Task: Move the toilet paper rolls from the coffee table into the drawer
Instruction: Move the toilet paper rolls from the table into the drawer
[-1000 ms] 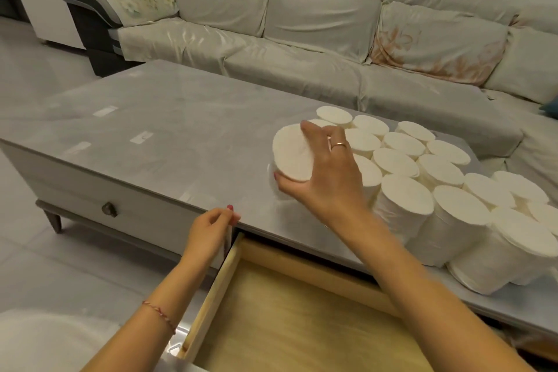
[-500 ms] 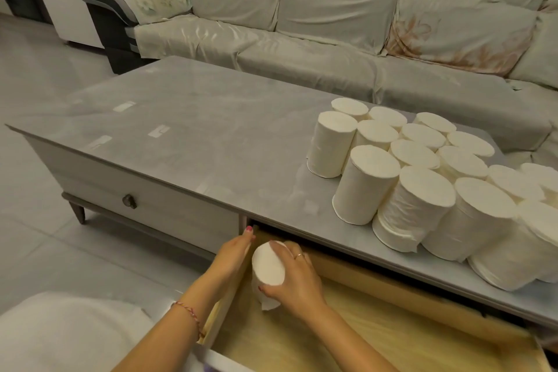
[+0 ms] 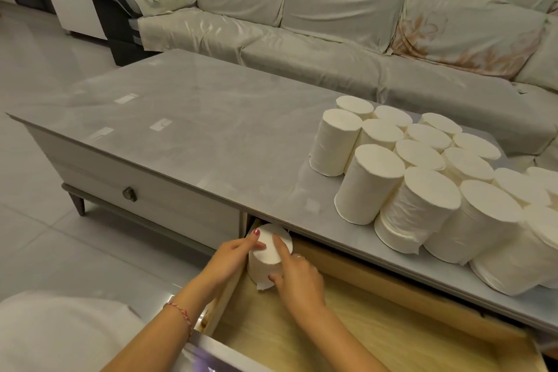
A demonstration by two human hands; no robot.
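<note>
one roll [image 3: 269, 254] in drawer [image 3: 392, 338], others [image 3: 422, 172] on table [image 3: 211, 130].

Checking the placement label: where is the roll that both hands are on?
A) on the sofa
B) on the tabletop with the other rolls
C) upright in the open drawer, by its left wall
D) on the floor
C: the roll stands upright inside the open drawer, against its left wall just under the coffee table edge, with the left hand and right hand on it.
</note>
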